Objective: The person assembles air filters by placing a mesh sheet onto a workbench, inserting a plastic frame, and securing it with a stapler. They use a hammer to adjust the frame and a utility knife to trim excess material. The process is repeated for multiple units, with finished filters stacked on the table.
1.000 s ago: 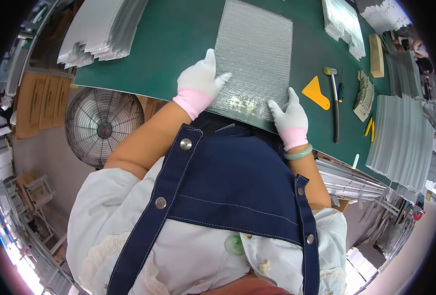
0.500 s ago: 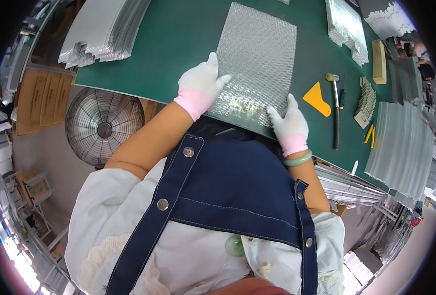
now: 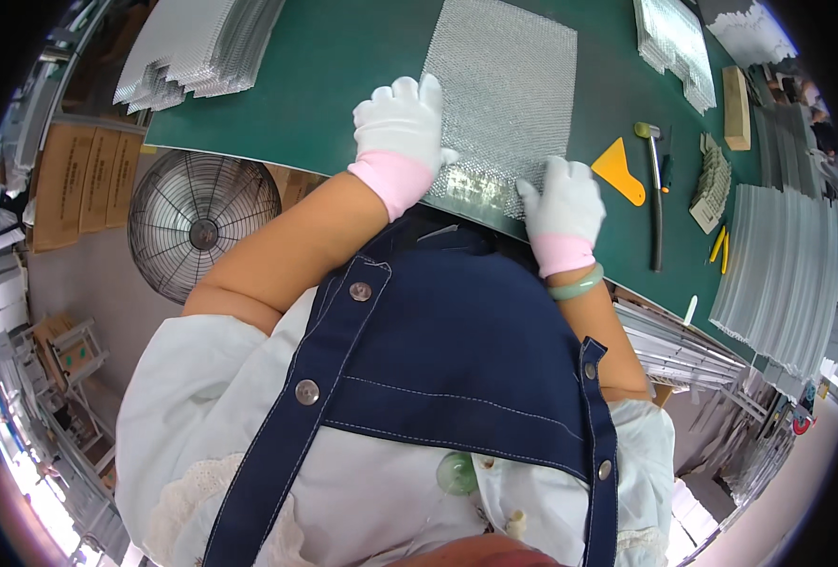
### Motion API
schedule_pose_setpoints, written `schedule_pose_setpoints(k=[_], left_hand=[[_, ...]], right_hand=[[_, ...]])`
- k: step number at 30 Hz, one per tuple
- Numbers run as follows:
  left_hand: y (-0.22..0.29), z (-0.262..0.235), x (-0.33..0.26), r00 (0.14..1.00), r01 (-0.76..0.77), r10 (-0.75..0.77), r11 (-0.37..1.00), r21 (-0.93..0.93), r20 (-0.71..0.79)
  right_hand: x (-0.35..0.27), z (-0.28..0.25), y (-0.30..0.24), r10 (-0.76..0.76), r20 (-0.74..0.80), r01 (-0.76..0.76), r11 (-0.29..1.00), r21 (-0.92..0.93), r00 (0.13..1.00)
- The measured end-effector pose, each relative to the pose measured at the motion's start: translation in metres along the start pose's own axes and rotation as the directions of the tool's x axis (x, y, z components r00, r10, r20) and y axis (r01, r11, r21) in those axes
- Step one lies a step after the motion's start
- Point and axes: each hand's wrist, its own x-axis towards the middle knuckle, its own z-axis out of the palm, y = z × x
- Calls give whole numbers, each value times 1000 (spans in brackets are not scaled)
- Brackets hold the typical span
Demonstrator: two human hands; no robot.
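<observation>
A rectangular silver sheet with a fine mesh-like texture (image 3: 504, 90) lies flat on the green tabletop (image 3: 334, 104), close to its near edge. My left hand (image 3: 400, 123), in a white glove with a pink cuff, rests along the sheet's left edge. Its fingers are spread, and the thumb reaches toward the sheet's lower left part. At the lower right corner is my right hand (image 3: 565, 203), gloved the same way, its thumb touching the sheet's edge and its fingers stretched forward. Neither hand is closed round anything.
Right of the sheet lie a yellow scraper (image 3: 619, 172), a hammer (image 3: 654, 198), yellow-handled pliers (image 3: 719, 248) and a wooden block (image 3: 736, 109). Stacked silver sheets (image 3: 192, 42) sit at the far left, more strips (image 3: 778, 274) at the right. A floor fan (image 3: 204, 231) stands beside the table.
My left hand's fingers have spread out and forward along the sheet's edge. The right hand's fingers have turned forward beside the corner. The sheet looks unmoved on the table; the whole view has shifted slightly.
</observation>
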Motion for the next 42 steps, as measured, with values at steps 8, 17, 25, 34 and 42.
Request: schedule_pose_setpoints(k=[8,17,25,34,42], left_hand=[[-8,24,-66,867,-497,491,834,-237,-91],[-5,18,-64,832,-554,516,797,-240,-207],[-15,7,-122,902,-432,356,768,-474,-245],[-13,34,-135,674,739,176,-161,-655,717],[-7,78,-117,673,697,315,-574,-431,669]], right_hand=[[-48,18,13,-384,-119,400,897,186,916],[23,-27,161,228,-458,18,881,473,859],[-36,-10,318,402,304,-353,913,-203,864],[-24,14,347,249,-110,-266,943,-200,962],[-135,-17,284,32,-33,-36,989,-145,999]])
